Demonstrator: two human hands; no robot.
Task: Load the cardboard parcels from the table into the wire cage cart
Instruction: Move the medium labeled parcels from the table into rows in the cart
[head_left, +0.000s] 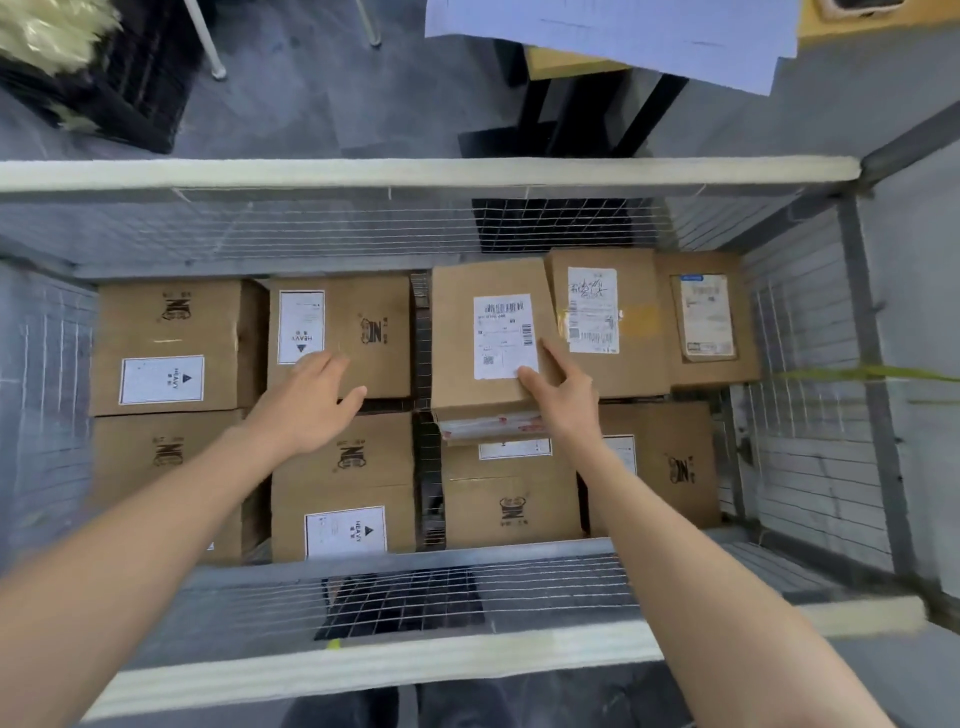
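Grey floor (311, 93), head view, looking down. At the top right is a surface (561, 65) on black legs, covered by pale blue sheets (623, 31). A black crate (130, 78) stands at the top left.

Wire cage cart (415, 174): mesh walls and white padded top rails, both arms reaching in over the near rail.

Held parcel (488, 286): brown cardboard, inside the cart in the far row, lying tilted on top of other boxes, its near edge overhanging a near-row box (509, 499).

Right hand (563, 397): grips the held parcel at its near right corner, thumb (530, 376) on top at the edge of the label, fingers wrapped along the right side.

Left hand (306, 400): fingers (324, 364) loosely spread and nearly straight over the neighbouring box (374, 301); whether they touch it cannot be told.

Further boxes: a far-left box (171, 322) and two labelled boxes (634, 280) at the far right.

Writing: white labels reading "HEAVY" under a black triangle, and black printed logos that cannot be read. The shipping label (504, 335) on the held parcel carries barcodes in print too small to read.
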